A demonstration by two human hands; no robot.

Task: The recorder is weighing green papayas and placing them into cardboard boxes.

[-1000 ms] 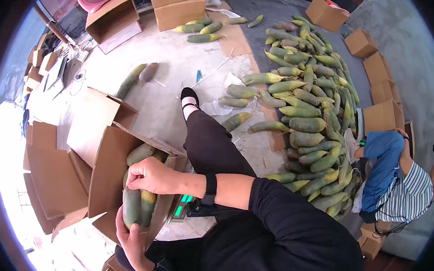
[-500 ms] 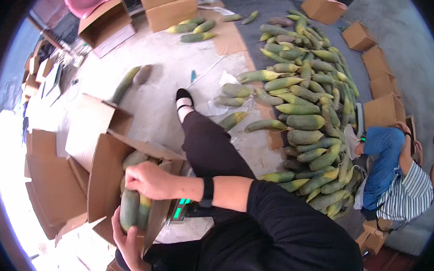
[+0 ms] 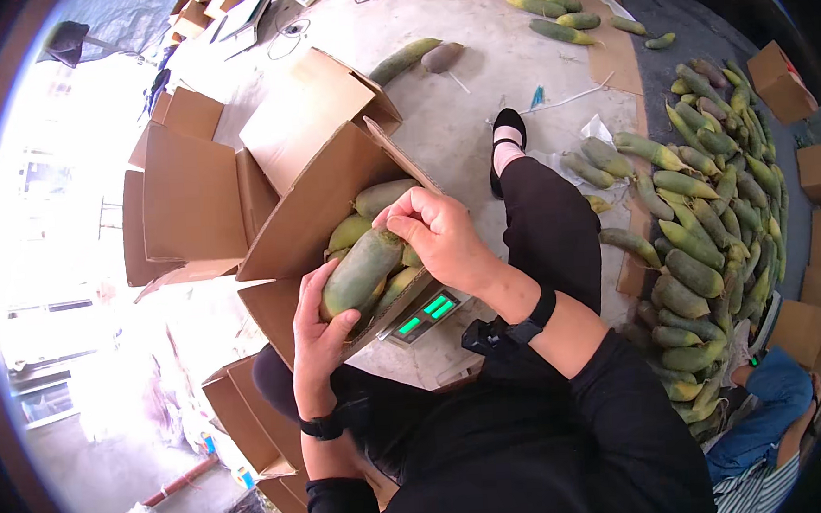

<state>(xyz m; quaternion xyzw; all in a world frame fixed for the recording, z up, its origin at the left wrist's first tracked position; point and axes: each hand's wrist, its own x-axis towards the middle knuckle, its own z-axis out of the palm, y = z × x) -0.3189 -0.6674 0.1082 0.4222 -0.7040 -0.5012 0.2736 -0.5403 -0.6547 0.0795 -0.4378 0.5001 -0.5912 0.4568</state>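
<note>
The view has swung left, yet the left hand (image 3: 316,334) still cups the green radish (image 3: 363,273) over the near-left cardboard carton (image 3: 310,206), the right hand (image 3: 442,241) pinching its far end, so handling seems unfinished.

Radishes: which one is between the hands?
The top radish at the box: the left hand cups its lower end, the right hand is at its upper end. The others lie in the box or on the floor.
</note>
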